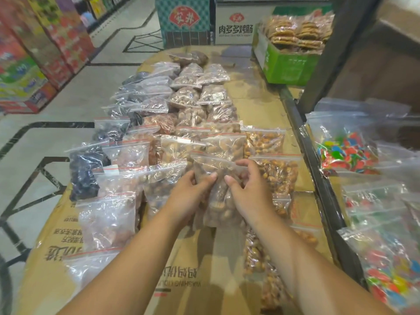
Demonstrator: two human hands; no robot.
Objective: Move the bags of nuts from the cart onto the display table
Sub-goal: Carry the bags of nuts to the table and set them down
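Note:
A clear zip bag of brown nuts (219, 178) is held between both hands just above the display table (193, 269), which is covered with flattened cardboard. My left hand (193, 196) grips its left side, my right hand (247, 192) its right side. Several rows of similar bags lie on the table: pale nuts (106, 221) at near left, dark dried fruit (85, 169) along the left edge, golden nuts (278, 173) to the right, more nut bags (193, 96) farther back. No cart is visible.
A black shelf frame (318, 183) borders the table on the right, with bags of coloured candy (347, 153) beyond it. A green box of round cakes (288, 64) stands at the far right. Stacked drink cartons (34, 64) line the aisle at left.

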